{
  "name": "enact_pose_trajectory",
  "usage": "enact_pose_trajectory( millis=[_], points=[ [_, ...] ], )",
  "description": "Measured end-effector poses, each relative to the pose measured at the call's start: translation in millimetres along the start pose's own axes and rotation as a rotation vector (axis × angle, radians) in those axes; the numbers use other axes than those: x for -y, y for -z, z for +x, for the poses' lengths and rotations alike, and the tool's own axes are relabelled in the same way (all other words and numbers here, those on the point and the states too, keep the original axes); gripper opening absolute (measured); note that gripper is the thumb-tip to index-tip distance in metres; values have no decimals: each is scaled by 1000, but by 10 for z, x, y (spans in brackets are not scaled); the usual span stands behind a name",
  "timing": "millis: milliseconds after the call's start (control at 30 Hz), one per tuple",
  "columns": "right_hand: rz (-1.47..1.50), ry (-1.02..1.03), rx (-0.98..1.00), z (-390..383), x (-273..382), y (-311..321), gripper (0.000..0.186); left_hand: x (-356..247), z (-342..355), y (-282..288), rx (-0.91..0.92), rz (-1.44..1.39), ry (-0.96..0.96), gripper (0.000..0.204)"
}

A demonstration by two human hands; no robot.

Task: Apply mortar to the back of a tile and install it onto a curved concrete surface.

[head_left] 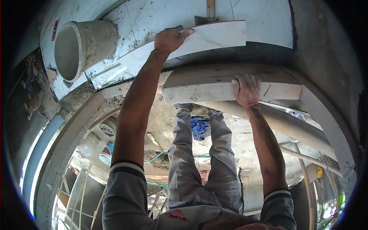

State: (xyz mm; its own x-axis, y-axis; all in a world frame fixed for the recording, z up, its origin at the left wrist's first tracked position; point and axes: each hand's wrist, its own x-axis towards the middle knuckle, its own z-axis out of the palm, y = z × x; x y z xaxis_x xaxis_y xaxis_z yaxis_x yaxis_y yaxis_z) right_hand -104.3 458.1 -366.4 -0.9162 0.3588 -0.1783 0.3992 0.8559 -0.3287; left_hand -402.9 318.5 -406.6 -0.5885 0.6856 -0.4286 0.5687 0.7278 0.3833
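My left hand (168, 40) is closed on a long narrow strip of white tile (214, 36), its thumb lying along the upper face. The strip lies over larger white marbled tiles (264, 23) at the far side, beside a dark bare strip of floor. Nearer to me, my right hand (247, 90) rests on a thick dusty beam (203, 91). Its fingers are a little apart and reach over the beam's upper edge; nothing is held in it. Behind the left hand, a small trowel-like tool with a wooden handle (211, 8) is partly covered by the strip.
A dirty grey bucket (97, 38) lies tipped at the far left, near a small red object (55, 30). Under the beam, a drop opens to a lower level with a round pole (306, 130), a blue cloth (200, 127) and wooden sticks. A curved concrete edge (73, 130) borders the opening.
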Motion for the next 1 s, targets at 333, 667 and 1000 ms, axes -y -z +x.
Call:
enact_pose_trajectory(
  millis=[333,667,1000],
  points=[
    [-50,73,-23,13,-6,-82,29,-220,156,-1046,160,-77,-86,71],
    [-62,94,-22,36,34,-137,37,114,188,-1319,213,-113,-51,66],
    [-77,85,-10,24,-8,-141,38,326,273,-1473,248,-121,-52,62]
  ],
)
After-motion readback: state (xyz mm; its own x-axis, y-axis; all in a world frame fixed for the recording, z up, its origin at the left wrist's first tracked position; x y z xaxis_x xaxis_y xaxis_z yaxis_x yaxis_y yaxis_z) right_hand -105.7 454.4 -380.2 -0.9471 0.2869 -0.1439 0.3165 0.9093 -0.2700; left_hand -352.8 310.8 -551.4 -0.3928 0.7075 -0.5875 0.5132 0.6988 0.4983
